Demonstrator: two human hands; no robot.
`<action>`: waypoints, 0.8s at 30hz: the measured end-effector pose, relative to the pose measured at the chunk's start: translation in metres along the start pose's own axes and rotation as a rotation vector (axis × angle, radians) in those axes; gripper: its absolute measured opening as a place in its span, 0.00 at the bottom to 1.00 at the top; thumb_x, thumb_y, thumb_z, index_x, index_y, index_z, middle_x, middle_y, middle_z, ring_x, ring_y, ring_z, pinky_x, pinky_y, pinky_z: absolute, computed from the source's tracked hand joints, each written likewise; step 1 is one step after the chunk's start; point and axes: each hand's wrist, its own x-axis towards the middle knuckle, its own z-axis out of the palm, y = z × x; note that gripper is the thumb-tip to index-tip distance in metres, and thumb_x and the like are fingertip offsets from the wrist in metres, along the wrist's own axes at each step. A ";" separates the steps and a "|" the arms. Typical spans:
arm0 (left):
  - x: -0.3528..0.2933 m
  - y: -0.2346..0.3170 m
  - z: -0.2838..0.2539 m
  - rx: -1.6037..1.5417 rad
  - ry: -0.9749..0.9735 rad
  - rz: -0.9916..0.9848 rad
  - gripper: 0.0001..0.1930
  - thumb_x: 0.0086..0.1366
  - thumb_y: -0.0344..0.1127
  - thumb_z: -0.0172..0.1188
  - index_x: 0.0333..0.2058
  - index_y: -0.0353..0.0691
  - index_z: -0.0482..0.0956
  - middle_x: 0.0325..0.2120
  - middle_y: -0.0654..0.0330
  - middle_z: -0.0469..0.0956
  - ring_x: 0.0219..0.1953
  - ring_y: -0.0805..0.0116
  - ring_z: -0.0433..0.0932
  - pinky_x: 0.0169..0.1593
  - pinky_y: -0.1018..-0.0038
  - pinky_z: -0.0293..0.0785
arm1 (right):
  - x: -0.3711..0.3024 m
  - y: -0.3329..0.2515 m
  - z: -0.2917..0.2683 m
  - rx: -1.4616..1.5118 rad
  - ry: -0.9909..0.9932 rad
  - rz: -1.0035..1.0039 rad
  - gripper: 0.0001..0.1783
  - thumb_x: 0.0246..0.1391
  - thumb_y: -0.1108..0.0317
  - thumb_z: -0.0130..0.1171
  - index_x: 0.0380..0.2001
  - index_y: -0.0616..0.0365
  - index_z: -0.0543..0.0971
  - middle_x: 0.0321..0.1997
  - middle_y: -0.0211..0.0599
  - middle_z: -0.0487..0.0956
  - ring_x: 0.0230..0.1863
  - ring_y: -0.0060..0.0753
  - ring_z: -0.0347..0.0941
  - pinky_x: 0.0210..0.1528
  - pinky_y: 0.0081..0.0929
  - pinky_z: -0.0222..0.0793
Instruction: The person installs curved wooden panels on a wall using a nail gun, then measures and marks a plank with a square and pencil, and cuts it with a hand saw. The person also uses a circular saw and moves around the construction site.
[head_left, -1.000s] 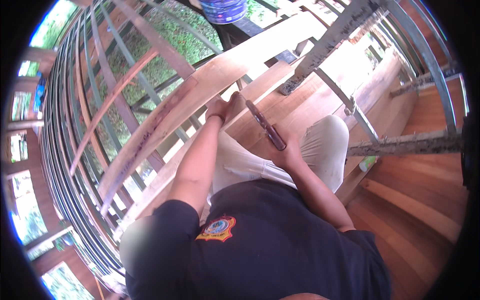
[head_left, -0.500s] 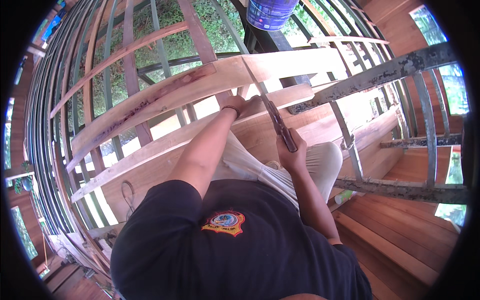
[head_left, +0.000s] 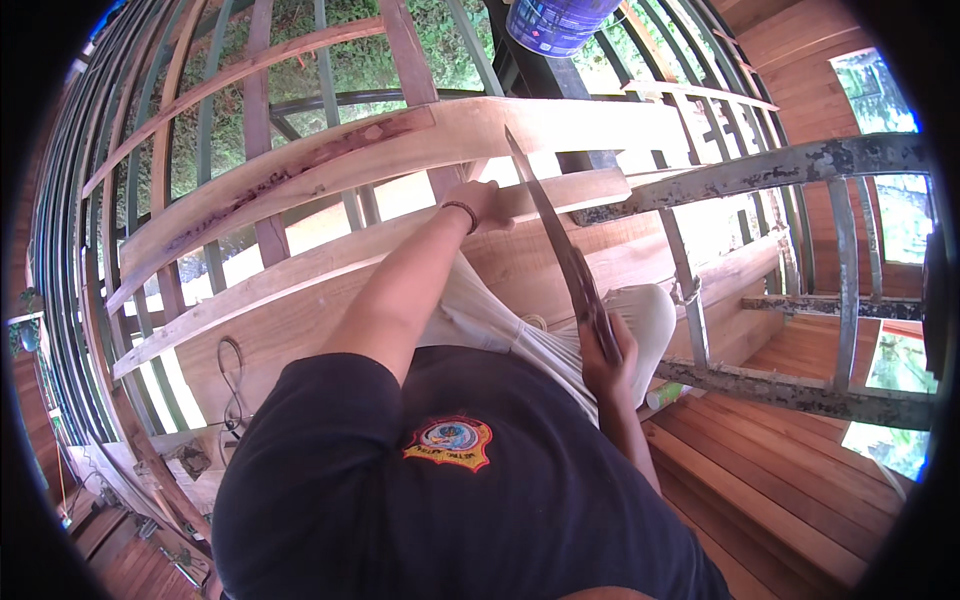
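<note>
My right hand (head_left: 612,360) is closed round the brown handle of a handsaw (head_left: 552,215), in front of my right knee. The long tapered blade points away from me and passes over a narrow board (head_left: 575,190). Its tip lies over a wider pale plank (head_left: 300,190) with a dark stained streak. My left hand (head_left: 485,203), with a bracelet at the wrist, grips the narrow board just left of the blade. Its fingers bend over the board's far edge, partly hidden. Whether the teeth touch wood I cannot tell.
A scuffed dark metal ladder-like frame (head_left: 760,165) stands at the right. A blue-purple bucket (head_left: 560,25) sits beyond the planks. Slatted bars (head_left: 262,130) run along the far side, with greenery behind. Wooden floorboards (head_left: 770,460) lie at the lower right, and a wire loop (head_left: 232,375) at the left.
My right hand has drawn the saw back toward me and slightly right, so its tip sits nearer. My left hand remains on the narrow board. The view has shifted a little.
</note>
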 end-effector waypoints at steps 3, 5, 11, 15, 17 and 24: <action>-0.009 0.009 -0.007 0.003 0.005 -0.019 0.37 0.56 0.57 0.65 0.59 0.38 0.74 0.52 0.49 0.83 0.54 0.54 0.83 0.56 0.60 0.80 | -0.018 -0.012 -0.009 -0.015 -0.023 0.082 0.05 0.58 0.74 0.62 0.31 0.64 0.76 0.23 0.42 0.77 0.26 0.25 0.74 0.31 0.30 0.71; 0.000 0.003 -0.001 0.018 0.022 -0.017 0.37 0.57 0.57 0.65 0.58 0.38 0.75 0.52 0.49 0.83 0.54 0.54 0.83 0.56 0.60 0.80 | -0.007 0.003 -0.013 -0.005 -0.039 0.068 0.05 0.59 0.74 0.62 0.31 0.63 0.76 0.23 0.41 0.77 0.27 0.23 0.74 0.32 0.29 0.71; 0.009 0.007 -0.008 -0.024 0.009 -0.001 0.36 0.57 0.58 0.64 0.57 0.38 0.76 0.52 0.49 0.83 0.54 0.53 0.83 0.56 0.61 0.80 | 0.049 0.008 0.025 0.068 -0.017 0.091 0.04 0.60 0.74 0.62 0.34 0.63 0.78 0.24 0.38 0.78 0.31 0.21 0.74 0.34 0.28 0.71; 0.003 -0.003 -0.004 0.026 0.031 0.001 0.37 0.57 0.60 0.64 0.56 0.38 0.76 0.50 0.49 0.83 0.53 0.52 0.83 0.56 0.60 0.80 | -0.012 0.015 -0.014 0.063 -0.009 0.108 0.05 0.58 0.75 0.61 0.38 0.63 0.80 0.26 0.39 0.79 0.31 0.25 0.76 0.35 0.29 0.72; -0.009 -0.001 0.000 0.063 0.091 0.024 0.37 0.56 0.60 0.64 0.56 0.37 0.76 0.49 0.49 0.84 0.52 0.51 0.83 0.55 0.60 0.80 | -0.035 0.007 -0.032 0.028 -0.012 0.099 0.05 0.58 0.76 0.60 0.38 0.63 0.80 0.26 0.40 0.79 0.30 0.27 0.76 0.35 0.29 0.72; -0.002 0.019 -0.019 0.000 0.008 0.063 0.39 0.56 0.61 0.64 0.58 0.38 0.76 0.50 0.49 0.84 0.53 0.52 0.83 0.56 0.60 0.80 | 0.075 0.035 0.052 0.134 0.032 -0.017 0.07 0.63 0.71 0.62 0.31 0.62 0.79 0.23 0.33 0.76 0.26 0.19 0.69 0.30 0.25 0.66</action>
